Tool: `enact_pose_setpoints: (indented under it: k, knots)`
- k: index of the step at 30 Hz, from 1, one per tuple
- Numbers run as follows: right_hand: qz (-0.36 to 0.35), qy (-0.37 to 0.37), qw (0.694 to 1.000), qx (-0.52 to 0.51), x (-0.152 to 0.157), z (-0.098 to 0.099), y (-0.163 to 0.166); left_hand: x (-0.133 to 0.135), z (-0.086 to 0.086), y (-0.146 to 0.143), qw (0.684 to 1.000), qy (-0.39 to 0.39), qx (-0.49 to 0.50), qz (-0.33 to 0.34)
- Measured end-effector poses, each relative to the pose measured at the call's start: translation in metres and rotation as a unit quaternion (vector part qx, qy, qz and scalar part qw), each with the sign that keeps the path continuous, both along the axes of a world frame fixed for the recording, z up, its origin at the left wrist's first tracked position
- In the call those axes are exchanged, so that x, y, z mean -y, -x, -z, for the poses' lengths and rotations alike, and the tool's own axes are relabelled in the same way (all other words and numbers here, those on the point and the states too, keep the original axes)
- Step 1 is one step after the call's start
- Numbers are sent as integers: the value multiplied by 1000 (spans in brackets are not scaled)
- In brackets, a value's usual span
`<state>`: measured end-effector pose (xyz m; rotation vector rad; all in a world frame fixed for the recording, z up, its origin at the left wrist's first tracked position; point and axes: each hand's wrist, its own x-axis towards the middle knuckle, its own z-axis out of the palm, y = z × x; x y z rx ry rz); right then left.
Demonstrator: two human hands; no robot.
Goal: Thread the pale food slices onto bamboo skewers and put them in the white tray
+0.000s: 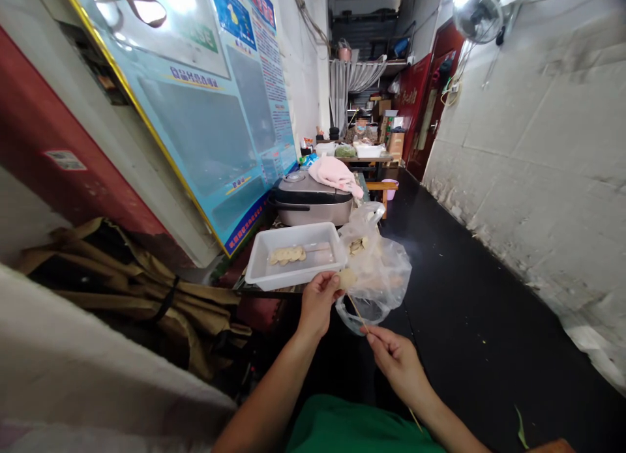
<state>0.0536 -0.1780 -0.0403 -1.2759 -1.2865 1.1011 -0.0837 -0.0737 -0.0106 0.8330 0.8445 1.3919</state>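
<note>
Head view: left hand (319, 303) pinches a pale slice (348, 279); right hand (395, 362) grips a thin stick (356, 311).
With the left hand as dial centre, the slice sits at two o'clock, at the fingertips; the stick slants from it toward five o'clock, piercing not determinable. White tray (276, 281) at eleven o'clock, bearing a row of overlapping slices (287, 255); clear plastic bag (388, 261) at two o'clock, beside the tray.
</note>
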Motion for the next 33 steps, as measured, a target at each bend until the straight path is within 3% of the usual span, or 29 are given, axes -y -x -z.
enact_pose_setpoints:
  k: [24, 33]
  knots:
    - [2, -2, 1000, -5, 1, 0, 1, 1, 3, -5, 998, -36, -53, -24]
    - [5, -6, 1000, -19, -1, 3, 1, 1, 12, -7, 984, -97, -142, -52]
